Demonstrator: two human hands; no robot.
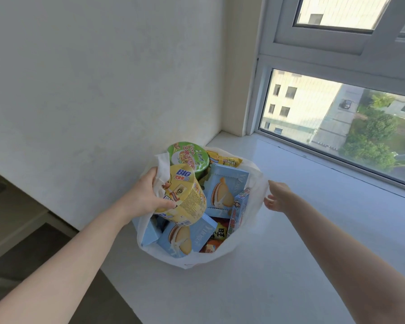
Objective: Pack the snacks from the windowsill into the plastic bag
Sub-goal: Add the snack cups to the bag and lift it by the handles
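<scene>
A white plastic bag (222,254) is seen standing open on the white windowsill (290,230), near the wall corner. The bag's left rim is gripped by the left hand (150,195), pressed against a tilted yellow cup-noodle tub (185,197). The right hand (278,197) is held with fingers spread, at the bag's right rim; contact cannot be confirmed. A green noodle bowl (189,157), light-blue biscuit boxes (225,192) and yellow packets (227,160) are contained inside
</scene>
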